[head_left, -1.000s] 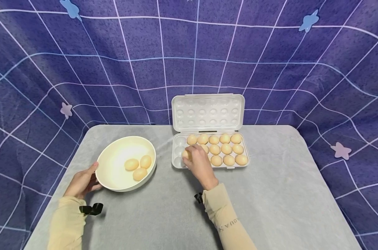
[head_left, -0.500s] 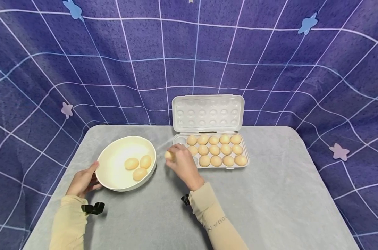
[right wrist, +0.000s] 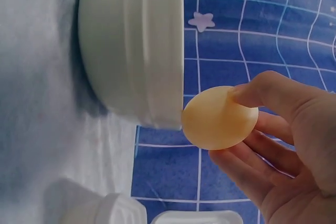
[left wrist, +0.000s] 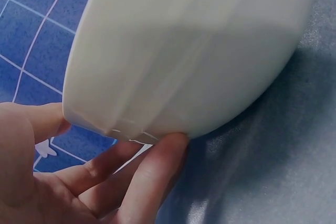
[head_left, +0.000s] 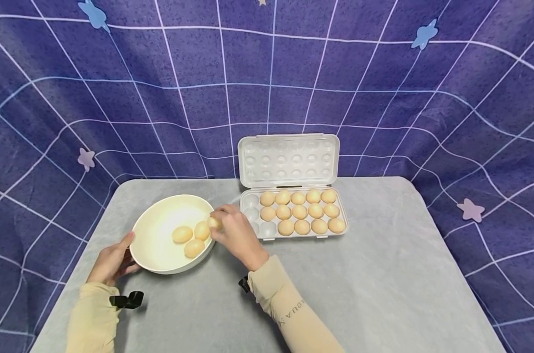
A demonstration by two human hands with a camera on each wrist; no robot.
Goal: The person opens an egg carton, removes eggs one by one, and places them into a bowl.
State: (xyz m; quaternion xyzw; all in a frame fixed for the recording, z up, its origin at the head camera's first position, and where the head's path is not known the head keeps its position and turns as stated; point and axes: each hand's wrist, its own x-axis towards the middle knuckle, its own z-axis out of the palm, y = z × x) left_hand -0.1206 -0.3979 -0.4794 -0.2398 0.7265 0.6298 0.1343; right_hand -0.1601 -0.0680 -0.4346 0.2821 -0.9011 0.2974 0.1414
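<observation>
My right hand (head_left: 237, 234) pinches an egg (right wrist: 218, 118) between thumb and fingers, right at the near-right rim of a cream bowl (head_left: 158, 220). Three eggs (head_left: 182, 234) lie together on the right side of the bowl's inside. On the bowl's left, my left hand (head_left: 112, 260) grips the wall; in the left wrist view its thumb is at the rim and its fingertips (left wrist: 173, 142) press the outer side. An egg carton (head_left: 272, 229) stands open right of the bowl, with several eggs (head_left: 299, 212) in its cups. Its left column and one more front cup hold no egg.
The carton's raised lid (head_left: 289, 159) leans back near a purple-blue grid-patterned curtain (head_left: 249, 103) behind the table. A grey cloth (head_left: 381, 274) covers the table. Black wrist mounts (head_left: 127, 299) stick out beside both sleeves.
My right hand has carried the egg left from the carton's left end to the bowl's rim. The left hand keeps its hold on the bowl, and the view shifts slightly.
</observation>
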